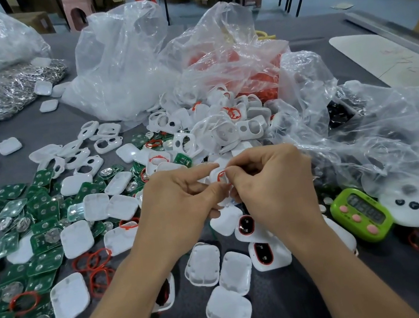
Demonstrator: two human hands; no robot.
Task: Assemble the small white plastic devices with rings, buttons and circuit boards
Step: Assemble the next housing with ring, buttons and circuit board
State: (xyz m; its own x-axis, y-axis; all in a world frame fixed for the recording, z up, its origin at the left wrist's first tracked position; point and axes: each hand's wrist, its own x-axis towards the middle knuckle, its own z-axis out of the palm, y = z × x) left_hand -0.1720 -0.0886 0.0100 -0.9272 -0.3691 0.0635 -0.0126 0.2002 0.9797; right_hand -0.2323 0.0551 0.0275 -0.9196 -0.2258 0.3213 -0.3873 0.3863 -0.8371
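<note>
Slippage looms: left hand [178, 196] pinches a white shell [213, 172], right hand [270, 179] pinches its red ring [221, 177], which could spring free.

Single wide-angle head view, forward and down, close above the cluttered grey table [37, 127].

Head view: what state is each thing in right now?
white shell, held between both hands.
red ring, against the shell; seating unclear.
left hand, holds the shell.
right hand, pinches the ring.
green timer, lying face up.
finished devices, face up, buttons fitted.
</note>
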